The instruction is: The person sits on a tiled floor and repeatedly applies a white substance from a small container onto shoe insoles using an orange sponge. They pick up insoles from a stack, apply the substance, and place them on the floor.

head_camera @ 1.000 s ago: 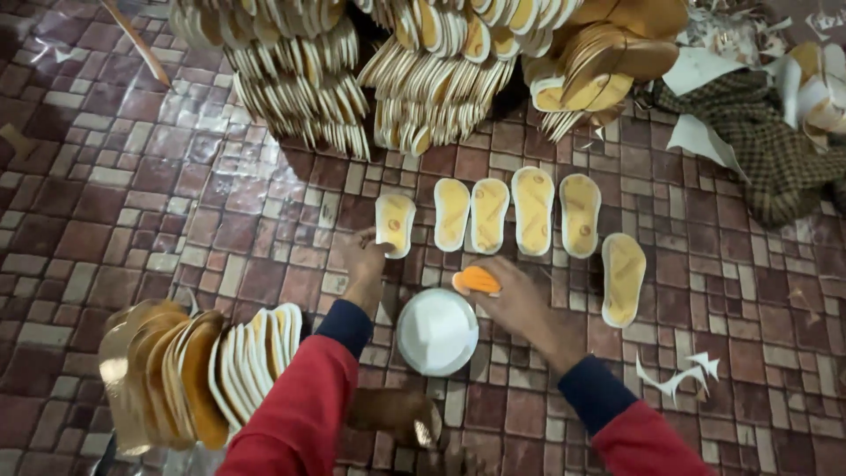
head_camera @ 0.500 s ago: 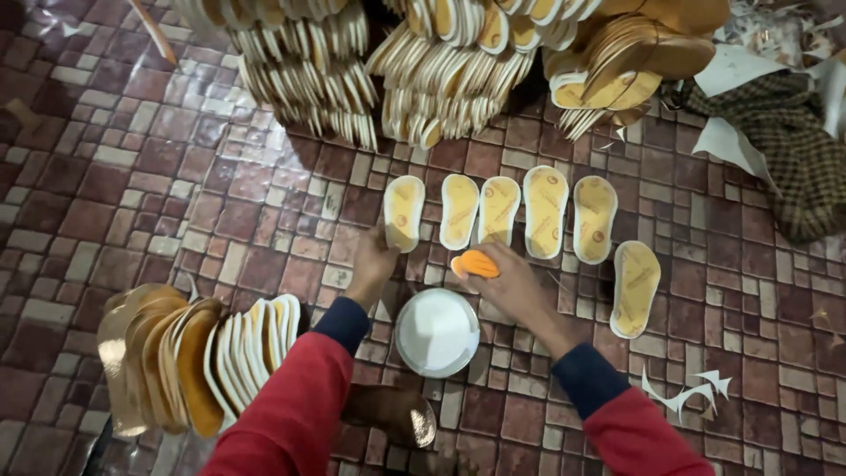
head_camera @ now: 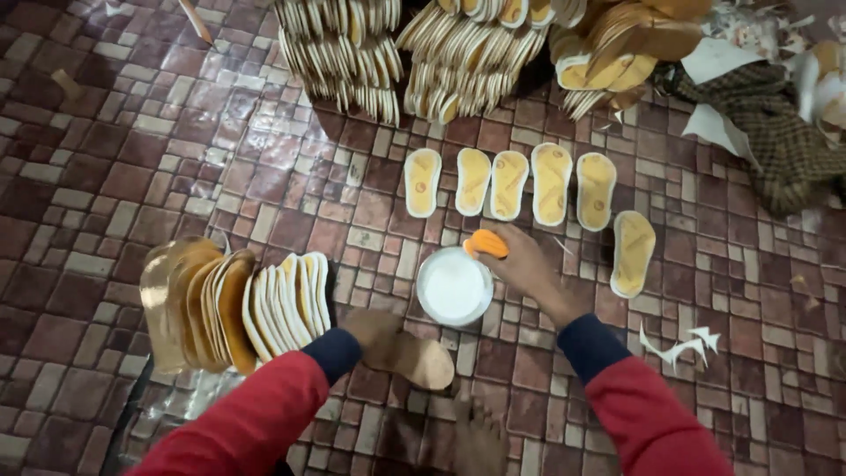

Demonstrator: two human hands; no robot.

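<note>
An orange sponge (head_camera: 487, 243) is clamped in the right hand (head_camera: 529, 269) beside the white bowl (head_camera: 454, 286) — a sole (head_camera: 414, 357) is gripped by the left hand (head_camera: 370, 328) below it.

Both arms are covered by long red sleeves, each finished with a dark navy ribbed cuff at the wrist. The left hand (head_camera: 370, 328) and the right hand (head_camera: 529, 269) are left bare: no gloves, rings or watch can be seen. A bare foot (head_camera: 480, 436) is shown below.
</note>
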